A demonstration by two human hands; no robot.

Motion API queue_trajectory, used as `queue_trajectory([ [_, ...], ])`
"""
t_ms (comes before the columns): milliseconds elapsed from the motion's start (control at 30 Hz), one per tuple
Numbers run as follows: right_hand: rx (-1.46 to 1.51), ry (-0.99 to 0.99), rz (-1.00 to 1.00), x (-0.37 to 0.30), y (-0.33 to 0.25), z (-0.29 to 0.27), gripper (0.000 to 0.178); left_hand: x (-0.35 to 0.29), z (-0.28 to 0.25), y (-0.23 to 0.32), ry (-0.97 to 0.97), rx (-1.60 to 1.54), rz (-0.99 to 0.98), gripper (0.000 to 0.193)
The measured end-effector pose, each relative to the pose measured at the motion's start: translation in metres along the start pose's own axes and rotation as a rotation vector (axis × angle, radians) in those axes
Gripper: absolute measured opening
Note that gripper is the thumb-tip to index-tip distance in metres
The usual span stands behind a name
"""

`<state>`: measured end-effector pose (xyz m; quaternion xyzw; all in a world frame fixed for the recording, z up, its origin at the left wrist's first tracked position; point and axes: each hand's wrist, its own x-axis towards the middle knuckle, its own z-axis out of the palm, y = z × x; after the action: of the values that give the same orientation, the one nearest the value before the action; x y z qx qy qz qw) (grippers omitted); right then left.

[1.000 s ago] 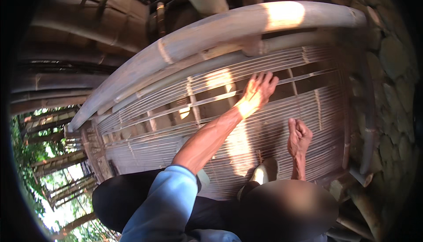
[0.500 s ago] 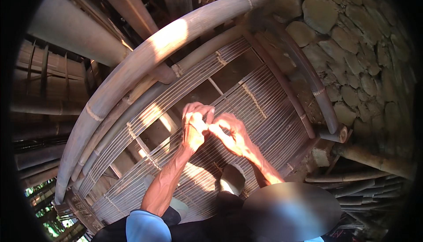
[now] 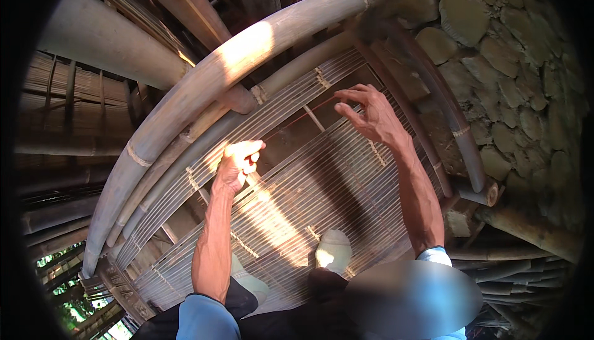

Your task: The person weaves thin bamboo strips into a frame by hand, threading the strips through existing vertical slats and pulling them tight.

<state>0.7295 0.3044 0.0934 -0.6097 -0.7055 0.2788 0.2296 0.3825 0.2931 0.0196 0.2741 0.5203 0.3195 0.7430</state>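
Observation:
A thin red string (image 3: 291, 124) runs nearly straight between my two hands, over the long gap in a slatted bamboo platform (image 3: 346, 173). My left hand (image 3: 238, 163) is closed in sunlight, and the string leaves it at the fingertips. Farther right and higher in the view, my right hand (image 3: 371, 116) has the other end at its fingertips, its thumb held apart below. Exactly how these fingers grip the string is too small to make out. Beneath the hands, the platform's thin slats are tied by pale bindings (image 3: 322, 79).
A thick curved bamboo pole (image 3: 204, 86) bounds the platform's far left side. On the right is a stone wall (image 3: 495, 61), with a dark curved pole (image 3: 442, 105) before it. My feet (image 3: 333, 250) rest on the slats. Stacked bamboo poles (image 3: 507, 278) lie lower right.
My hands were together over the middle of the platform. Now they are wide apart, the left moved left, the right up and right, with the red string drawn out between them.

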Motion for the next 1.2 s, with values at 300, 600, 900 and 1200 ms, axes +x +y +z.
queue_trajectory([
  [300,-0.379,-0.194,-0.116,0.029,0.067,0.098,0.042,0.093,0.094,-0.060,0.225,0.984,0.119,0.018],
  [600,-0.432,-0.231,0.050,0.033,0.054,0.115,0.025,0.112,0.118,-0.077,0.277,0.647,0.087,0.017],
  [900,1.665,0.317,0.143,-0.119,0.057,0.001,0.025,0.046,0.113,-0.071,0.404,0.861,0.591,0.020],
  [1200,1.615,1.031,-0.275,-0.347,0.057,-0.158,0.050,0.040,0.101,-0.088,0.363,0.963,0.653,0.034],
])
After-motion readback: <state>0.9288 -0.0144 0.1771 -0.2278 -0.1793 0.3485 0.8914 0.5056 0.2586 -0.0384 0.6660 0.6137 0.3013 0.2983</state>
